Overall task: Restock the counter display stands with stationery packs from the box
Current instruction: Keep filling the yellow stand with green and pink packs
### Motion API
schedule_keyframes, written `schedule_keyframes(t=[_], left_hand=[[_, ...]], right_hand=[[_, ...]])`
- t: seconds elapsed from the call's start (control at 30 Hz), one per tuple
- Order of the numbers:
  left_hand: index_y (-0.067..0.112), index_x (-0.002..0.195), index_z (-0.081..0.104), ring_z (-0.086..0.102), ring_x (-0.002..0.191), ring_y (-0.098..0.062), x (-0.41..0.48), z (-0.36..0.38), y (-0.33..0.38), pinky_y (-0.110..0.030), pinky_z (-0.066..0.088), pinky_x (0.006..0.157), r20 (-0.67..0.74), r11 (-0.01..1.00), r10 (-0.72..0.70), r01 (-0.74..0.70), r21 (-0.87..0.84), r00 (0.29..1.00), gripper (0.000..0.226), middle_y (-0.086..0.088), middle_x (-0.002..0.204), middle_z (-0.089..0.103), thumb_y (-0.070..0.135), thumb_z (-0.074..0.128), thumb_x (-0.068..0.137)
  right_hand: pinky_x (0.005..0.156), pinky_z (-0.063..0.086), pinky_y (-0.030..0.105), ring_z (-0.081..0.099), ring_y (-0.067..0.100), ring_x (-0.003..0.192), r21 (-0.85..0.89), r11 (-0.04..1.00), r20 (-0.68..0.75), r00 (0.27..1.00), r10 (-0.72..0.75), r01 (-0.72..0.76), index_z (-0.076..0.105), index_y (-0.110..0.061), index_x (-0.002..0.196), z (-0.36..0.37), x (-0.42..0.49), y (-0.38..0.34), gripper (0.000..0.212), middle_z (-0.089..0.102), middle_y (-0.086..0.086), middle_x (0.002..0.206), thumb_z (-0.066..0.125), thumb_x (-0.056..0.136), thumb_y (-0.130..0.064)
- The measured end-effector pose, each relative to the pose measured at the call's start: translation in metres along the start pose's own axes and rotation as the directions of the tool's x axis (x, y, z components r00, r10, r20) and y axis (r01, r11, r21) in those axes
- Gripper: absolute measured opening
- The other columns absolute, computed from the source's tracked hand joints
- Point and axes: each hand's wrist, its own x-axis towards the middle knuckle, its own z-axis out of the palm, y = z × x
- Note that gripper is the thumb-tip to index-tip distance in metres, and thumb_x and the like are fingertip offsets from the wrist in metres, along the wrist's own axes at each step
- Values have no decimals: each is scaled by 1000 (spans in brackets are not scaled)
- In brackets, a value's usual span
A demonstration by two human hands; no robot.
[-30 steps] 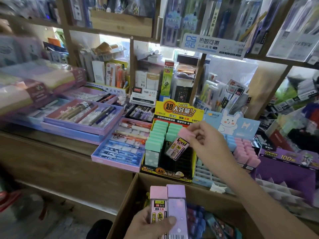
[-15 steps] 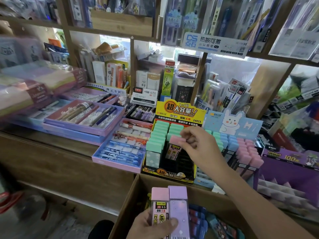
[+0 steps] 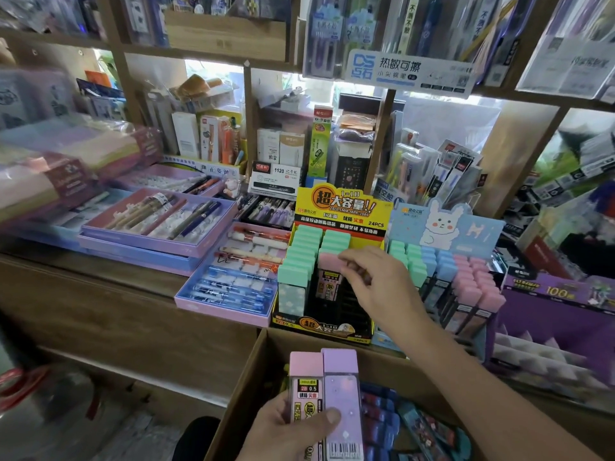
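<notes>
- We reach our right hand [image 3: 379,287] over the yellow-and-black display stand [image 3: 327,322], which sits at the front edge of the wooden counter [image 3: 126,291]
- Its fingertips pinch the pink cap of a pink-capped pack [image 3: 329,274], which stands upright in the stand's right column, just in front of the green-capped packs [image 3: 301,257] that fill the back of both columns
- The left column is full down to the stand's front edge; the right column is dark and bare in front of the pink pack
- Our left hand [image 3: 296,434] is closed around 2 more packs held side by side, thumb across their fronts: a pink pack [image 3: 305,384] marked 2B 0.5 and a lilac pack [image 3: 342,394] with a barcode at its lower end
- That hand hovers above the cardboard box [image 3: 246,387], which stands below the counter's front edge; blue and teal packs [image 3: 386,424] lie inside it
- Just beside the first stand's right side stands a bunny display stand [image 3: 446,224] with columns of green, blue and pink caps
- Toward the counter's right end sits a purple display stand [image 3: 559,314] with bare zigzag slots
- Left of the first stand, pen trays [image 3: 159,227] in pink and lilac lie along the counter
</notes>
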Motion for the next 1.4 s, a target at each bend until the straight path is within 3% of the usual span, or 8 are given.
schedule_keyframes(t=[0.13, 0.27, 0.43, 0.67, 0.97, 1.13, 1.3, 1.4], left_hand=[[7, 116, 74, 75, 102, -32, -3, 2, 2, -33, 61, 75, 0, 1000, 5, -5, -3, 1000, 41, -17, 110, 77, 3, 80, 75], [10, 114, 77, 74, 106, -35, -6, 4, 3, -44, 57, 90, 6, 1000, 5, -5, -23, 1000, 36, -19, 113, 76, 3, 80, 78], [13, 110, 79, 74, 105, -34, -7, 9, 2, -35, 61, 80, 46, 999, 49, -50, 22, 998, 30, -19, 113, 76, 4, 79, 82], [15, 110, 80, 75, 98, -29, -8, 10, 3, -27, 57, 80, 82, 984, 110, -120, 135, 991, 30, -18, 107, 77, 5, 79, 82], [0, 111, 76, 77, 86, -28, -5, 10, 1, -25, 60, 67, 71, 996, 83, -85, 23, 994, 30, -19, 100, 78, -6, 76, 81], [-5, 92, 77, 76, 67, -26, -1, 8, -2, -28, 58, 55, -53, 999, 43, -43, 7, 998, 18, -23, 85, 77, -11, 79, 75], [-8, 102, 71, 76, 83, -38, 1, 6, -3, -42, 57, 78, -151, 999, 27, -33, -39, 988, 25, -27, 94, 77, -8, 78, 77], [-9, 103, 67, 76, 76, -35, 0, 7, -1, -39, 57, 71, -175, 998, 7, -17, -55, 984, 25, -26, 88, 77, -9, 76, 79]], right_hand=[[77, 54, 25, 58, 6, 80, 76, 996, -7, 998, 58, -57, 72, -17, 123, -3, -12, -6, 30, 63, -9, 94, 71, 95, -9], [77, 51, 13, 65, 3, 91, 224, 966, 93, 989, 114, -132, 77, -27, 101, -3, -44, -12, 17, 69, -18, 93, 74, 92, -13], [83, 60, 27, 71, 2, 92, 320, 861, 490, 847, 207, -396, 79, -32, 99, -6, -65, -15, 8, 76, -17, 97, 73, 94, -34], [83, 57, 27, 70, 2, 94, 286, 837, 637, 745, 198, -466, 80, -26, 97, -11, -67, -19, 15, 76, -11, 100, 75, 92, -40], [88, 60, 35, 75, 18, 94, 461, 673, 534, 787, 310, -578, 79, -23, 91, -18, -57, -15, 8, 80, 0, 95, 74, 94, -28], [68, 57, 26, 72, 16, 78, 546, 648, 388, 846, 366, -531, 76, -17, 97, -32, -42, -10, 10, 80, 3, 91, 68, 98, -22], [64, 57, 17, 72, 6, 71, 586, 718, 111, 915, 388, -376, 77, -25, 94, -42, -23, -10, 8, 80, -4, 87, 74, 92, -17], [71, 59, 20, 72, 9, 76, 522, 800, 30, 943, 330, -296, 77, -31, 92, -43, -12, -11, 18, 78, -7, 87, 78, 90, -13]])
